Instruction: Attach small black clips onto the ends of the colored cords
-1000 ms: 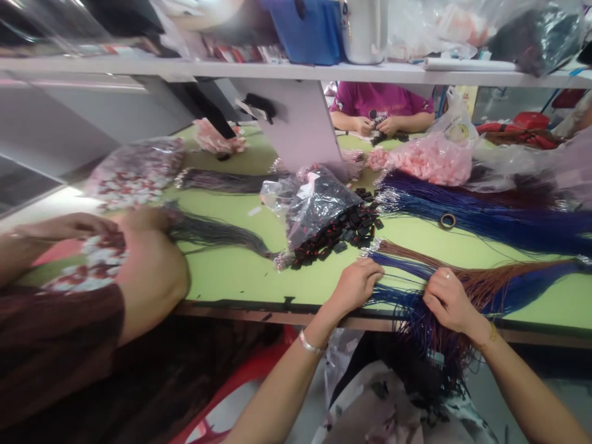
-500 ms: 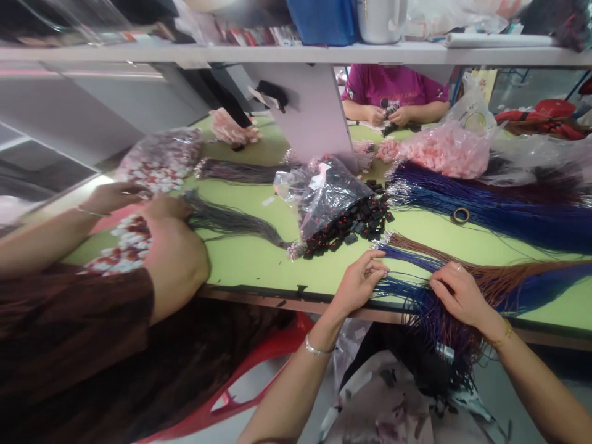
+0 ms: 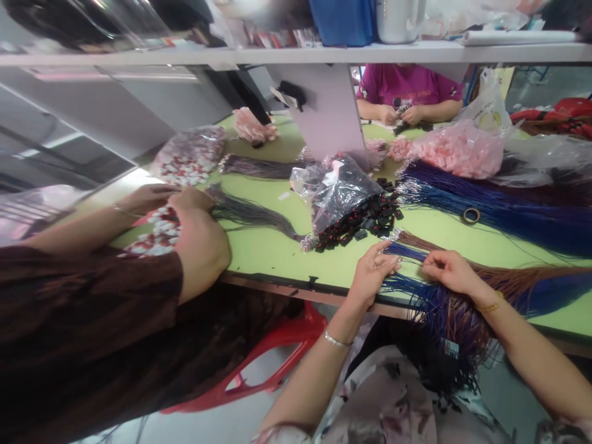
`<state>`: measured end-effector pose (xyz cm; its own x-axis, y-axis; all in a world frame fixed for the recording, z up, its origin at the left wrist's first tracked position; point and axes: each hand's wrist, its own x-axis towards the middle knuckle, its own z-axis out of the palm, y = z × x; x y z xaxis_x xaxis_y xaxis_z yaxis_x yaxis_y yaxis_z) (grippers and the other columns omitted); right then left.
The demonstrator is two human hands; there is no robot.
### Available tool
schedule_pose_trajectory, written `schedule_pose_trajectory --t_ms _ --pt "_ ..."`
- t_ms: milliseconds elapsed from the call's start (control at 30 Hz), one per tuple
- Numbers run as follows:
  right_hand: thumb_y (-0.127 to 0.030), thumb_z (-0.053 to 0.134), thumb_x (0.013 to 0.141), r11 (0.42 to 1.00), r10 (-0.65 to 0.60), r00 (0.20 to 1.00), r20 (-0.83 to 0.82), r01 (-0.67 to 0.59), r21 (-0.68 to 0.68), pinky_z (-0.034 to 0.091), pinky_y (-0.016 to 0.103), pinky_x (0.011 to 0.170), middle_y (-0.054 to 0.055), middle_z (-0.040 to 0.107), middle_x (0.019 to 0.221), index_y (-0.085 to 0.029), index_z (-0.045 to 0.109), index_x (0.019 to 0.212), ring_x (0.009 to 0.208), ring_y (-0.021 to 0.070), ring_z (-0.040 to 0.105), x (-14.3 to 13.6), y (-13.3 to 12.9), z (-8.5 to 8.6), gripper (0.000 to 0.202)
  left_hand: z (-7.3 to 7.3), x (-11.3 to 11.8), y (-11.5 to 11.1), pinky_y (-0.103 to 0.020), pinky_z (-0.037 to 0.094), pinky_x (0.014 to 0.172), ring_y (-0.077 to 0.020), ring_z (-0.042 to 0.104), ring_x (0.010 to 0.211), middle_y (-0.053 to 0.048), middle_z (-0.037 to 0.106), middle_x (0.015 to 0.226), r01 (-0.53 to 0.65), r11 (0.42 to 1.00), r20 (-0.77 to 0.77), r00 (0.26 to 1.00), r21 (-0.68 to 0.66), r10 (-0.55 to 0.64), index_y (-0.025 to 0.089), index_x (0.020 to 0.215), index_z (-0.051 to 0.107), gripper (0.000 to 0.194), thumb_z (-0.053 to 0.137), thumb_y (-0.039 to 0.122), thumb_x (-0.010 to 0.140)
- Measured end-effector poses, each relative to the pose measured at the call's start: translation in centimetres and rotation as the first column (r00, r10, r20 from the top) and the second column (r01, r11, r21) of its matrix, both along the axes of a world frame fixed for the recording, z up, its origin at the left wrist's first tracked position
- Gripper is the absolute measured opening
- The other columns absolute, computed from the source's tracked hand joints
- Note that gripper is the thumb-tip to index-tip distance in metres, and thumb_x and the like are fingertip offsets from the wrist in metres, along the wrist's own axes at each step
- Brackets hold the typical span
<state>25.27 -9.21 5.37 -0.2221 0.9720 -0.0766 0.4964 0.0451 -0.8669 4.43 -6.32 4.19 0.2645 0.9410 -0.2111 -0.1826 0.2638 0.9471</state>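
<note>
My left hand (image 3: 374, 274) is at the table's front edge, thumb and fingers pinched on the end of a thin cord. My right hand (image 3: 448, 271), its fingers curled together, pinches the same cord farther along; the cord's exact colour is hard to tell. Beside and under the hands lie blue cords (image 3: 407, 250) with silvery ends. Brown cords (image 3: 485, 271) run off to the right behind my right hand. A mixed blue and brown bundle (image 3: 446, 317) hangs over the table edge toward my lap. Small black pieces (image 3: 361, 223), some with red spots, are heaped just beyond my left hand.
A clear bag (image 3: 345, 185) lies by the black pieces. Dark blue cords (image 3: 522, 213) and a tape roll (image 3: 470, 216) are farther back. At left, a co-worker's arm (image 3: 203, 243) reaches beside white and brown pieces (image 3: 161, 231). Another person (image 3: 411, 92) sits opposite, below a shelf (image 3: 287, 57).
My right hand has shifted slightly left and its fingers have drawn together. My left hand keeps its pinch. The whole view has swung a little to the left.
</note>
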Motion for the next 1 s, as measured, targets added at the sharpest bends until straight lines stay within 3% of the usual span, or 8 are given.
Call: schedule_pose_trajectory --t_ms 133,500,633,700,833,933,1000 --pt "-0.043 0.058 0.080 0.993 -0.043 0.983 -0.179 0.021 -0.119 0.034 0.023 0.053 0.001 0.061 0.061 -0.015 0.061 0.069 0.052 0.0096 0.044 0.6 0.2 -0.4 0.030 -0.5 1.0 -0.1 -0.028 0.047 0.075 -0.0142 0.064 0.080 -0.010 0.067 0.102 0.011 0.995 0.140 0.990 -0.102 0.004 0.014 0.112 0.060 0.056 0.079 0.026 0.061" --pt "-0.051 0.060 0.078 0.988 -0.029 0.941 -0.336 -0.023 -0.152 0.040 0.025 0.058 0.002 0.062 0.061 -0.015 0.060 0.068 0.055 0.0110 0.050 0.9 0.4 -0.7 0.038 -0.8 4.1 -0.1 -0.025 0.043 0.064 -0.0111 0.058 0.067 -0.006 0.068 0.078 0.072 0.987 0.157 0.986 -0.144 -0.049 0.012 0.096 0.071 0.041 0.079 0.029 0.059" --pt "-0.050 0.060 0.078 0.986 0.024 0.944 -0.328 -0.077 -0.150 0.043 0.026 0.062 0.001 0.061 0.059 -0.015 0.058 0.065 0.056 0.0114 0.051 0.9 0.5 -0.8 0.038 -0.4 5.1 0.0 -0.023 0.039 0.059 -0.0085 0.052 0.059 -0.003 0.065 0.070 0.075 0.990 0.143 0.988 -0.118 -0.058 0.011 0.094 0.070 0.041 0.079 0.031 0.058" --pt "-0.048 0.059 0.080 0.986 0.063 0.955 -0.289 -0.105 -0.131 0.043 0.026 0.062 0.001 0.061 0.059 -0.015 0.057 0.063 0.056 0.0115 0.052 0.9 0.4 -0.9 0.037 -0.4 5.4 0.0 -0.022 0.036 0.055 -0.0069 0.048 0.054 -0.001 0.062 0.065 0.072 0.994 0.129 0.990 -0.077 -0.061 0.011 0.081 0.069 0.032 0.078 0.033 0.059" --pt "-0.042 0.052 0.085 0.991 0.110 0.983 -0.146 -0.120 -0.056 0.042 0.024 0.061 0.002 0.063 0.062 -0.015 0.058 0.066 0.058 0.0116 0.053 0.9 0.3 -1.0 0.034 -1.0 4.7 -0.1 -0.022 0.037 0.054 -0.0086 0.048 0.053 0.000 0.058 0.059 -0.009 1.000 0.021 1.000 0.002 0.009 0.013 0.067 0.061 0.026 0.072 0.036 0.066" --pt "-0.036 0.045 0.089 0.995 0.101 0.995 -0.021 -0.101 0.014 0.042 0.024 0.062 0.002 0.065 0.068 -0.015 0.060 0.071 0.059 0.0117 0.054 1.0 0.3 -1.0 0.032 -1.8 3.2 -0.5 -0.025 0.040 0.057 -0.0116 0.052 0.057 0.000 0.058 0.060 -0.036 0.989 -0.201 0.978 0.144 0.065 0.015 0.073 0.062 0.021 0.064 0.036 0.073" --pt "-0.032 0.043 0.090 0.993 0.083 0.994 0.067 -0.087 0.075 0.041 0.024 0.063 0.002 0.066 0.070 -0.016 0.061 0.072 0.061 0.0119 0.055 1.2 0.2 -0.9 0.030 -2.2 2.2 -0.8 -0.027 0.043 0.064 -0.0137 0.054 0.063 -0.001 0.061 0.066 0.019 0.954 -0.392 0.914 0.299 0.105 0.016 0.072 0.062 0.017 0.059 0.033 0.077"
